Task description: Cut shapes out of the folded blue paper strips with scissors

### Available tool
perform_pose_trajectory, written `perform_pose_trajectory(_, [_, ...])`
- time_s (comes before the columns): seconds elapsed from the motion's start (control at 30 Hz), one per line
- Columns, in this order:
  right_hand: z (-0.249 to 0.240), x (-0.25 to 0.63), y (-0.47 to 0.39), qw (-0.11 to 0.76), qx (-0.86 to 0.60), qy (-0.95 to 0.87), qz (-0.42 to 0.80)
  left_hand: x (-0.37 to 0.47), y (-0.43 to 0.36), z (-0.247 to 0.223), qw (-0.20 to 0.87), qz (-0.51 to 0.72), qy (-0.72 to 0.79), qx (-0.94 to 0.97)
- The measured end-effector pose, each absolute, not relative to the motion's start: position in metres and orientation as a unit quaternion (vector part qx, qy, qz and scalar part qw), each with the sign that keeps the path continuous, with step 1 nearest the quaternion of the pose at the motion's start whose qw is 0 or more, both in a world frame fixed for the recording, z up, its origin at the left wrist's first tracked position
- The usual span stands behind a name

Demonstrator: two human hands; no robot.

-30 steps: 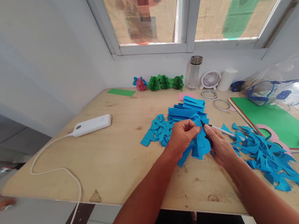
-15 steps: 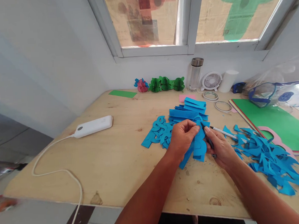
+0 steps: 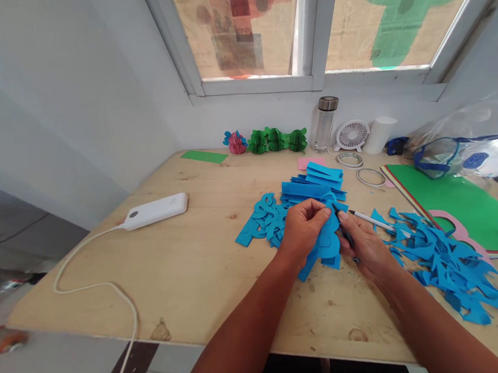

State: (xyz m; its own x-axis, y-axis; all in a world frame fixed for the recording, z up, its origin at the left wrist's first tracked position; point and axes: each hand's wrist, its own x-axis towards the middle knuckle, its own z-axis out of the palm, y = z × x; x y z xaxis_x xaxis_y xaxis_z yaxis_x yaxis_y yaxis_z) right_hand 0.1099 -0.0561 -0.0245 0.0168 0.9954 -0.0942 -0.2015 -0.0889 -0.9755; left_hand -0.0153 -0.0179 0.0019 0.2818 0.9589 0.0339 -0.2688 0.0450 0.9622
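Observation:
My left hand (image 3: 303, 228) pinches a blue paper piece (image 3: 327, 239) that has a scalloped edge and drawn curved lines. My right hand (image 3: 366, 243) is closed around dark-handled scissors (image 3: 345, 234), whose blades meet the upper part of that paper. Folded blue strips (image 3: 304, 190) are stacked just beyond my hands. Left of my left hand lies a pile of cut blue shapes (image 3: 268, 219). Blue scraps (image 3: 454, 263) are heaped to the right of my right hand, with a white pen (image 3: 373, 220) reaching into them.
Green sheets (image 3: 467, 205) lie at the right, near a plastic bag (image 3: 481, 153). Tape rolls (image 3: 350, 160), a small fan (image 3: 352, 135), a glass bottle (image 3: 325, 127) and green paper ornaments (image 3: 275, 139) stand at the back. A white power bank (image 3: 157, 210) with a cable is on the left.
The blue paper has turned slightly in my left hand, and its scalloped edge has shifted a little. My right hand and the scissors have moved only slightly.

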Motion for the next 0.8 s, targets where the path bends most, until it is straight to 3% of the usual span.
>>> perform_pose_trajectory(0.8, [-0.0235,0.1089,-0.0555,0.522,-0.494,-0.425,0.550,-0.0153,-0.0151,-0.0007,0.626,0.475,0.353,0.507])
